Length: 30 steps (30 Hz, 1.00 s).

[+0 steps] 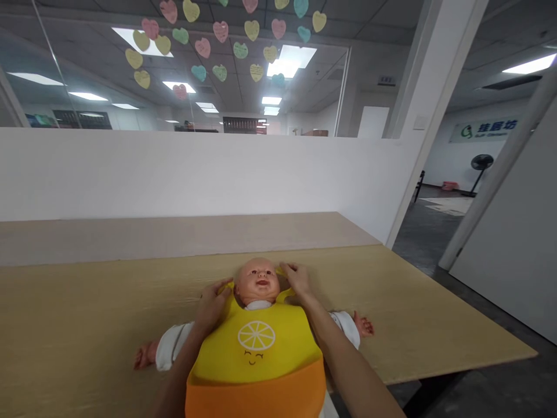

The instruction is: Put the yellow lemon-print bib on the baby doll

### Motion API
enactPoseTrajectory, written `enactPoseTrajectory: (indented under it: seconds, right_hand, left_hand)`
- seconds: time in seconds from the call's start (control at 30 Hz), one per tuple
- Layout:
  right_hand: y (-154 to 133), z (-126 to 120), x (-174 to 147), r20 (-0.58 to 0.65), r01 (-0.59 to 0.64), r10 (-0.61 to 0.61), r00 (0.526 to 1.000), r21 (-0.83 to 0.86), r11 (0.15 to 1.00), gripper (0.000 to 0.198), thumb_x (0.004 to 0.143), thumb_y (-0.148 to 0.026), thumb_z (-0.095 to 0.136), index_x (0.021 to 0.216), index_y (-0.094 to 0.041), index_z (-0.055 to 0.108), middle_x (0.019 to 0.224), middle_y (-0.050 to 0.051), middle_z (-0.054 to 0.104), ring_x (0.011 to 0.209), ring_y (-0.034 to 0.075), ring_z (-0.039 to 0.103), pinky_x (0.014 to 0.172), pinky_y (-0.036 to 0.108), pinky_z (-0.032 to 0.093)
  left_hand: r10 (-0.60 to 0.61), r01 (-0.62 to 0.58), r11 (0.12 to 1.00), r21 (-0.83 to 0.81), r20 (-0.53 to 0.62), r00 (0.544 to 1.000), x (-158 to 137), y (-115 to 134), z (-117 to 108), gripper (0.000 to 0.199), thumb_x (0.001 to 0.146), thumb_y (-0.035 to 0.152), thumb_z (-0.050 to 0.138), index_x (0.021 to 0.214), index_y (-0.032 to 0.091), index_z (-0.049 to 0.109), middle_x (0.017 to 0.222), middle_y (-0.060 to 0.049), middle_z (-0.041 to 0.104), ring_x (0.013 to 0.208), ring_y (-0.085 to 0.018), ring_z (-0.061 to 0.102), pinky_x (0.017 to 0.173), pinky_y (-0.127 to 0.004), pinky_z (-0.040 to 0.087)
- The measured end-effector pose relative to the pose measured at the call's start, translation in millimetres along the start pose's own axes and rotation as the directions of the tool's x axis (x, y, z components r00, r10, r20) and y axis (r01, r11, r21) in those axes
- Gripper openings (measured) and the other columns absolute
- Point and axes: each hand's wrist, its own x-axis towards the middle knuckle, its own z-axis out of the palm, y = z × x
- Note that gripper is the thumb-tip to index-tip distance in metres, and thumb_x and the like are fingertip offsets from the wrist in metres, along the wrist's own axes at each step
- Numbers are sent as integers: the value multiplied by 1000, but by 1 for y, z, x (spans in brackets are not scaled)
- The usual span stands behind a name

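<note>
Office-type rm, glass partition [235,96] w/ heart notes [221,32], ceiling lts [292,60]

1. A baby doll [257,280] lies face up on the wooden tabletop [87,325], arms spread in white sleeves [174,346].
2. A yellow bib [256,370] with a lemon-slice print [256,336] and an orange pocket [256,399] covers its chest.
3. The left hand [213,305] has its grip on one neck strap [226,286].
4. The right hand [296,280] grips the other, beside the doll's head.
5. Heart-shaped sticky notes [220,31] dot the glass behind.
6. A black pedestal fan [482,162] stands far right.
</note>
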Motion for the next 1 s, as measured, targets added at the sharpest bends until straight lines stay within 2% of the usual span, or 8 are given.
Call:
enactPoseTrajectory:
  seconds: [0.17,0.33,0.43,0.57,0.67,0.77,0.87,1.0]
  right_hand:
    - [-28,-21,-6,-21,-85,97,995,334,939,31,54,-36,65,78,-16,63,72,2,62,61,14,52,53,25,39]
    - [-75,-39,-35,191,-32,-64,979,462,886,40,55,-36,77,89,-20,63,80,2,65,66,14,57,56,24,44]
    - [-100,-35,-55,374,59,-218,902,392,918,30,63,-42,75,79,-20,62,79,3,66,73,16,61,66,28,47]
    - [-122,-19,-73,522,274,-433,735,355,894,26,74,-44,68,75,-19,60,93,6,64,88,18,60,77,30,47]
    - [-125,-7,-78,591,340,-445,673,286,896,24,78,-42,64,75,-19,59,95,7,62,83,18,59,71,30,47]
    - [-122,0,-80,627,312,-375,683,214,926,17,79,-37,62,78,-20,58,80,3,61,67,15,57,61,27,45]
    - [-118,0,-81,618,235,-335,711,240,942,18,78,-38,62,79,-21,57,77,1,60,63,14,57,57,26,44]
    - [-119,-9,-80,541,246,-344,768,246,937,20,77,-40,62,79,-20,58,81,2,61,70,15,58,62,26,45]
  left_hand:
    - [25,-18,944,-330,17,1000,-4,5,-6,70,62,51,68,118,11,59,116,-16,67,111,-29,61,92,-40,49]
    - [132,-105,947,-302,70,989,-24,37,-14,67,63,59,68,113,14,60,109,-14,70,102,-27,65,91,-38,51]
    - [194,-169,960,-222,99,976,-36,54,-17,54,69,55,65,108,17,62,107,-11,71,102,-25,65,91,-36,50]
    - [301,-284,949,-139,119,946,-48,66,-19,41,75,45,61,106,19,64,110,-10,70,101,-24,65,89,-34,51]
    - [402,-395,916,-71,164,901,-54,71,-20,39,78,39,58,111,20,63,119,-10,66,111,-24,61,95,-34,48]
    - [445,-447,894,-20,152,883,-60,73,-18,47,78,37,56,122,20,57,128,-12,60,121,-25,54,102,-35,43]
    - [392,-396,918,13,118,912,-63,73,-14,58,78,39,55,132,21,48,136,-11,54,121,-24,54,99,-35,45]
    - [361,-365,928,80,55,931,-66,76,-17,63,75,46,59,132,23,47,122,-8,64,112,-23,60,103,-37,42]
